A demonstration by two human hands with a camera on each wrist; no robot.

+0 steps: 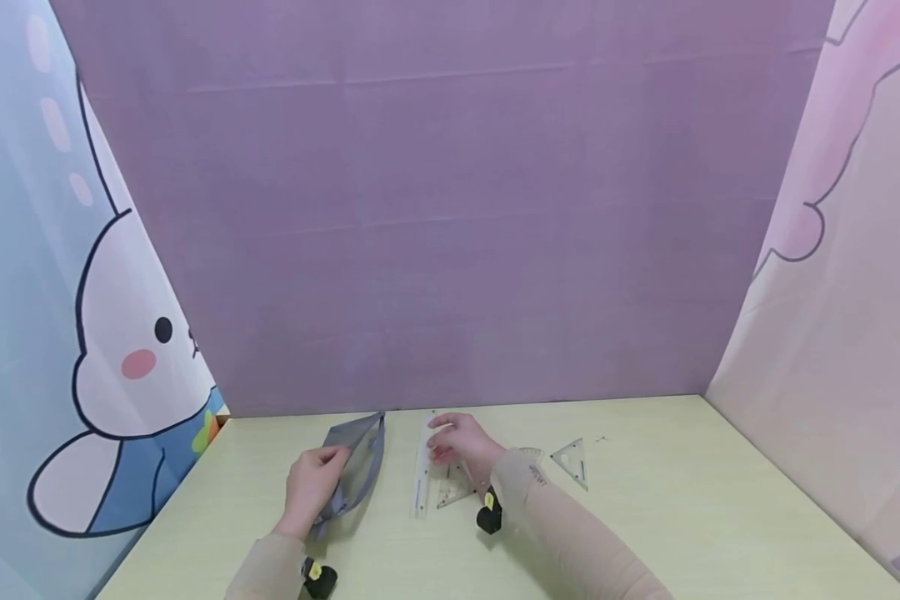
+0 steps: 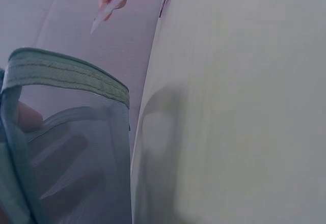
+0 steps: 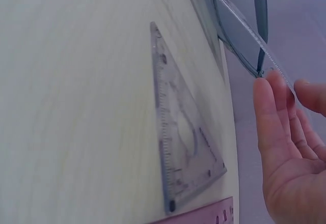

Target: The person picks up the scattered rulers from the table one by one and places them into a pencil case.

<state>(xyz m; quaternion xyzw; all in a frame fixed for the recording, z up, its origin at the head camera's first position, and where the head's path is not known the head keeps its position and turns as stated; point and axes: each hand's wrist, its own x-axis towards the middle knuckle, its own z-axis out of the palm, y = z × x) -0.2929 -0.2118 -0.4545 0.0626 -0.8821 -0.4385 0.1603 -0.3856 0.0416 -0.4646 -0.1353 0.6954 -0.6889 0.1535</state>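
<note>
My left hand [image 1: 313, 485] grips a grey-blue mesh pouch [image 1: 355, 432] by its near side. The mouth of the pouch gapes, and its stitched edge [image 2: 71, 76] shows in the left wrist view, with fingers dimly visible through the mesh. Between thumb and fingers, my right hand [image 1: 465, 444] pinches a clear ruler [image 1: 422, 471]. That ruler [image 3: 244, 26] is raised off the table and seen edge-on in the right wrist view, one end overlapping the pouch. Below the right hand lies a clear set square [image 1: 453, 492], partly covered by the hand in the head view.
A second clear set square [image 1: 572, 463] lies farther right on the pale table [image 1: 682, 500]. A clear piece with curved markings [image 1: 532, 454], partly hidden by the right wrist, lies between. A purple cloth wall [image 1: 457, 208] stands behind, with printed curtains on both sides.
</note>
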